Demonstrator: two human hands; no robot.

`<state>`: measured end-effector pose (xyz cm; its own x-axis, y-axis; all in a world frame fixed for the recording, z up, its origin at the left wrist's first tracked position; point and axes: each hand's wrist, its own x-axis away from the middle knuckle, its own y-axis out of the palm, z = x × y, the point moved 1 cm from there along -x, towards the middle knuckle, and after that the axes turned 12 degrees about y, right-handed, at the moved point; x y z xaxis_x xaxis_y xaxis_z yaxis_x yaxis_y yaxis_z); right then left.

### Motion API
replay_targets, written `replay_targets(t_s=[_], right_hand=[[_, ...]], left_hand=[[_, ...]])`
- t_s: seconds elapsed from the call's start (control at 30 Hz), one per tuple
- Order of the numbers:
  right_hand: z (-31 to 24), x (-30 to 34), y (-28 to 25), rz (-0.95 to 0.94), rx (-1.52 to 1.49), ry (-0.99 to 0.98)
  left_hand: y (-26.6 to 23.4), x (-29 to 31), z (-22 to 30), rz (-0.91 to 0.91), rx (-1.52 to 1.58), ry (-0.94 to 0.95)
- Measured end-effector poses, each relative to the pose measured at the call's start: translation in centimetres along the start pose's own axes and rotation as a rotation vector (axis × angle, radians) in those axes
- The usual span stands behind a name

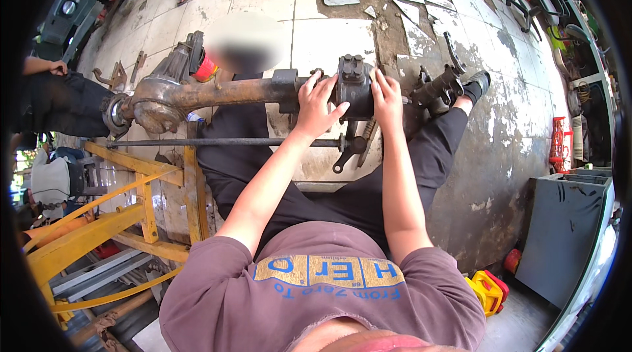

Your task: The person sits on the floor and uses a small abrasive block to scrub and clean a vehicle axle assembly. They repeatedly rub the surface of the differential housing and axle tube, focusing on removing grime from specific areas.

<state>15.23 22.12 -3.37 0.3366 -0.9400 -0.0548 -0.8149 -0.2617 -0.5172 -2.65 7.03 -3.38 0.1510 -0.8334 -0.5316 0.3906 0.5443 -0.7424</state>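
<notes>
Left hand [318,104], fingers extended and thumb splayed toward the middle, lies against the left side of a dark, box-shaped metal housing with a bolted cap [356,91]; right hand [387,97], its fingers nearly straight, lies along the opposite side. Neither is curled into a fist: together they flank the housing, though how firmly they press cannot be told. It sits directly ahead of the person, between the legs, its longer direction running away from the body, with both hands about equally near.

Leftward from it, a rust-brown axle tube [230,93] with a black collar stretches crosswise to a bulging round metal casing [158,103]. Nearer the body, a thin dark rod [250,142] runs roughly parallel to the tube, passing below the left wrist, and a black lever with an eye at its end [352,151] hangs off its right end. To the right, beside the person's lower leg, a dark, many-lobed metal assembly [441,91] crowds that side. Yellow metal framework [118,233] fills the lower left; a blue-grey metal cabinet [563,233] stands well apart at right.
</notes>
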Motion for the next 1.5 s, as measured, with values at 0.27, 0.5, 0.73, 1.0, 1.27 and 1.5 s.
replay_targets(t_s=[0.27,0.5,0.73,1.0,1.27,1.5], right_hand=[[-0.3,-1.6,-0.8,-0.042,0.015,0.05],[-0.8,0.3,-1.0,-0.072,-0.046,0.072],[-0.7,2.1,-0.7,-0.037,-0.05,0.118],[-0.6,0.1,-0.1,-0.027,-0.072,0.094],[-1.0,-0.8,-0.5,-0.019,-0.018,0.056],[-1.1,1.8,-0.5,0.008,-0.046,0.073]], left_hand=[[0.2,-0.5,0.4,-0.002,-0.003,-0.01],[-0.1,-0.3,0.1,-0.016,-0.01,-0.009],[0.0,-0.1,0.5,-0.033,-0.017,-0.01],[0.1,-0.4,0.5,-0.032,-0.002,-0.019],[0.1,-0.9,-0.1,0.09,0.064,0.007],[-0.6,-0.4,0.0,0.159,0.187,-0.008]])
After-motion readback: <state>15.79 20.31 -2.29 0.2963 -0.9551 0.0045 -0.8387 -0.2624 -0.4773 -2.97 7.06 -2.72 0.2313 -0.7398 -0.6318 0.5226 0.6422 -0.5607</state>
